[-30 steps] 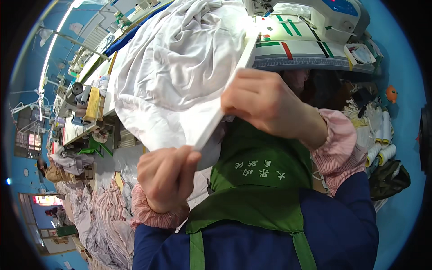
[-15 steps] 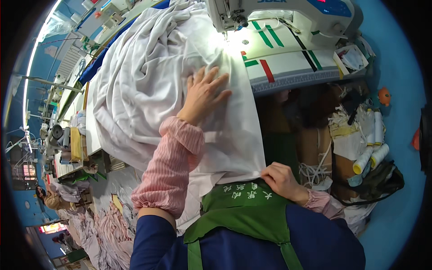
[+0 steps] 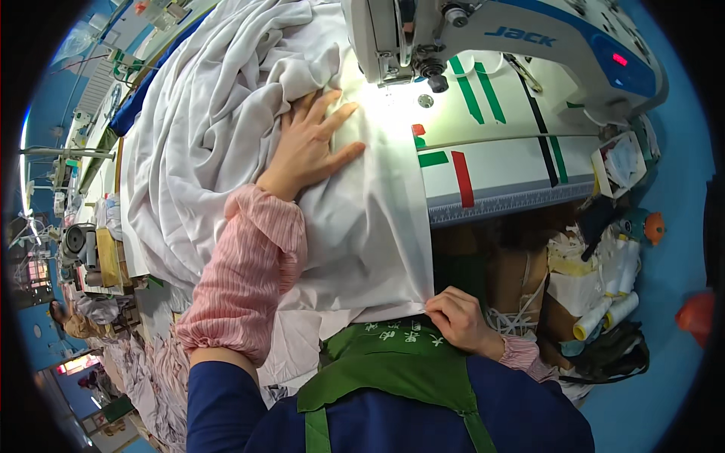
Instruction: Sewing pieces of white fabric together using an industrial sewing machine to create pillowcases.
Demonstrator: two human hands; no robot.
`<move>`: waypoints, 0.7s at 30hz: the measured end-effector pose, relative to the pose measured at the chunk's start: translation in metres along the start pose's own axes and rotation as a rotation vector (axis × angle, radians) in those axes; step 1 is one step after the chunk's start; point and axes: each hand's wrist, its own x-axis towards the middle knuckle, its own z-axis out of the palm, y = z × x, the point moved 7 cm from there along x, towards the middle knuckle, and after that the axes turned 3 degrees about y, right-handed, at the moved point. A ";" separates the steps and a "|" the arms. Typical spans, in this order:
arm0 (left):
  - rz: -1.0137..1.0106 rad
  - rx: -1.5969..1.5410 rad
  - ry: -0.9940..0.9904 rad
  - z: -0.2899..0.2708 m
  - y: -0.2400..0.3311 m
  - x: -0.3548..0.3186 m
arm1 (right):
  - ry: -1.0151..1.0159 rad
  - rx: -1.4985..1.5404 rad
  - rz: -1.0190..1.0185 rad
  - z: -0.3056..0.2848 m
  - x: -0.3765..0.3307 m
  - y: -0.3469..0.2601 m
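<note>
Where the counter (image 3: 513, 162) meets the sewing machine (image 3: 483, 38), one white cloth (image 3: 226, 136) is seen, bunched and creased, its far folds cut off. It is pressed flat by the left hand (image 3: 310, 147), fingers spread. Its near corner is pinched by the right hand (image 3: 457, 321). Two thread cones (image 3: 604, 313) lie partly hidden below.

Small red lit display (image 3: 619, 59) on the right end of the sewing machine head (image 3: 529, 38), set in a blue panel. Blue logo lettering (image 3: 507, 33) on the machine's white front face. White printed characters (image 3: 400, 332) in a band across the top of the green apron (image 3: 377, 370). Small white open box (image 3: 621, 160) at the desk's (image 3: 513, 162) right edge, contents unclear. No other packages or signs legible.
</note>
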 end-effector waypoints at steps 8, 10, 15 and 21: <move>0.067 -0.085 -0.002 0.004 -0.046 0.040 | 0.019 0.013 -0.012 -0.010 0.044 0.009; 0.104 -0.092 -0.009 0.006 -0.055 0.048 | 0.041 -0.006 -0.041 -0.013 0.056 0.009; 0.135 -0.079 -0.027 0.010 -0.081 0.070 | 0.063 -0.026 -0.072 -0.019 0.086 0.009; 0.120 -0.047 -0.123 0.019 -0.116 0.093 | 0.076 -0.074 -0.114 -0.028 0.118 0.004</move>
